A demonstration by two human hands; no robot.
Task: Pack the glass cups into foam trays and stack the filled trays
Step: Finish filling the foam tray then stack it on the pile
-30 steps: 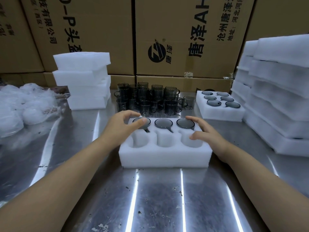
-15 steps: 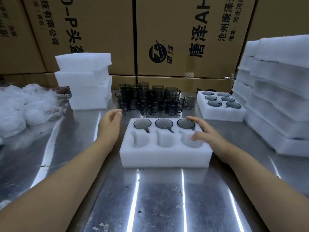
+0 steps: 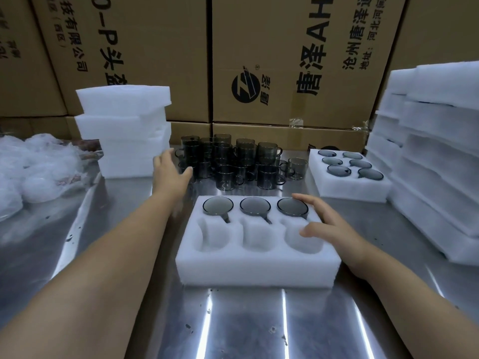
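Left hand [image 3: 169,174] is stretching out flat and open, fingers spread and holding nothing, at the left edge of the loose cups [image 3: 233,161]. The thumb is lying just beside a front-left cup, but with the blur I cannot tell if it is touching. Right hand [image 3: 329,224] is also lying open with straight fingers, resting on the right part of the foam tray [image 3: 259,270], index tip beside the rim of the rightmost seated cup, thumb hanging over the near right pocket.

The foam tray is sitting mid-table in front of the person. Three cups [image 3: 255,205] are sitting in its far row and the three near pockets are standing open. A narrow strip of table [image 3: 246,320] is separating the tray's far edge from the loose cups, with wider room running along its left side up to the foam stack [image 3: 124,130]. The filled tray [image 3: 355,189] is sitting far right, close against the tall foam stacks [image 3: 435,151]. Plastic bags [image 3: 33,167] are piling at far left and cardboard boxes [image 3: 285,60] are walling the back.

Versus half a second ago, the left hand is now further out, having left the tray's far-left corner for the cups. The right hand is staying put and the tray is not shifting.
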